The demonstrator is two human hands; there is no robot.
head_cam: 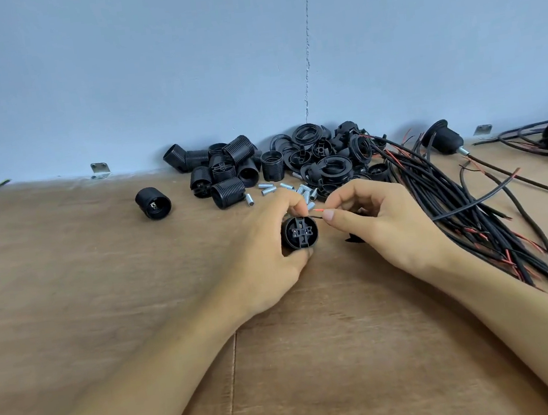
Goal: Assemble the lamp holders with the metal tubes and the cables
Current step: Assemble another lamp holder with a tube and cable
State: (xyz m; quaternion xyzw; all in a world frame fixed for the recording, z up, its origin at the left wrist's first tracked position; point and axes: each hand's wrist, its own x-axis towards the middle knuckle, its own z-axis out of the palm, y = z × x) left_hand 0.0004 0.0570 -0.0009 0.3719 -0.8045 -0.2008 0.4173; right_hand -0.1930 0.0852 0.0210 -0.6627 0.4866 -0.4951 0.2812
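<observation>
the lamp holder (299, 232), at 6 o'clock of the loose metal tubes (267, 191), is gripped in the curled fingers of the left hand (264, 253), and at its 2 o'clock a cable (455, 208) is pinched by the right hand (381, 225), so the thin wire ends could be bent if pushed in askew.

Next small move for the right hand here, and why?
Probably feed the red wire tip into the end face of the lamp holder. The left hand grips the holder, the right hand pinches the cable, and the tip hovers just beside the holder's upper edge.
</observation>
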